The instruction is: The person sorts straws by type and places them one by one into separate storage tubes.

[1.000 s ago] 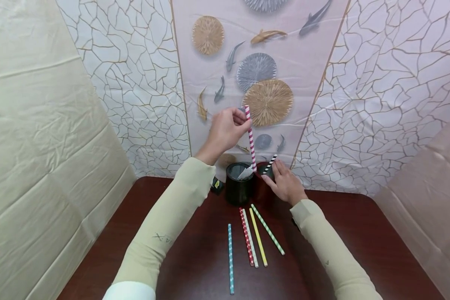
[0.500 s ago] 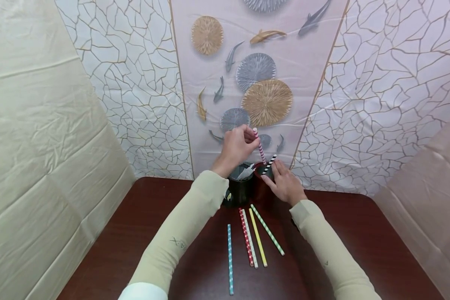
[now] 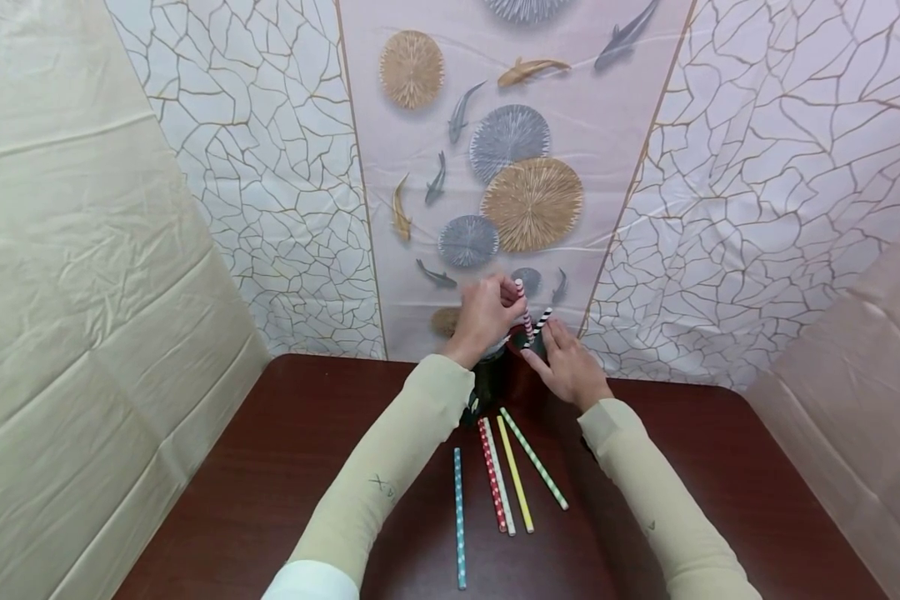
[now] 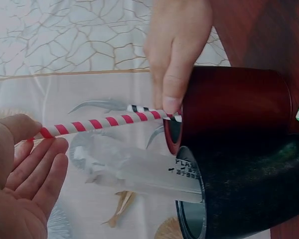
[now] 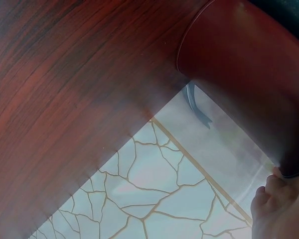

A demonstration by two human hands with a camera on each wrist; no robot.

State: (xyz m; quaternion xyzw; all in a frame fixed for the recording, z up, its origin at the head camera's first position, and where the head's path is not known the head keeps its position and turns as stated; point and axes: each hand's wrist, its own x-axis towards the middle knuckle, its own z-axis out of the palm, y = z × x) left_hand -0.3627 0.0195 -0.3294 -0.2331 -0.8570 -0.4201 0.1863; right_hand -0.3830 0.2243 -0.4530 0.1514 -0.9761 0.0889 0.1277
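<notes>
On the tabletop (image 3: 270,467), the dark red cup (image 4: 234,104), gripped at its rim by the right hand (image 3: 570,368), stands below the left hand (image 3: 487,315), which has sunk lower, fingers pinching the red-and-white striped paper straw (image 4: 97,123), its bottom beneath them now apparently entering the cup.

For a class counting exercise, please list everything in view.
Table: one, reddish, foreground
Loose straws: five; blue, red, white, yellow, green; on table
Red cup: one, red, on table
Black cup: one, black, beside red cup
Plastic wrapper: one, clear, in black cup
Black-striped straw: one, black-white, in red cup
Red-striped straw: one, red-white, at red cup's mouth
Backdrop: one, white-pink, behind
Side cloths: two, beige, sides
Sleeves: two, pale, forearms
Left hand: one, pinching red-striped straw
Right hand: one, holding red cup
</notes>
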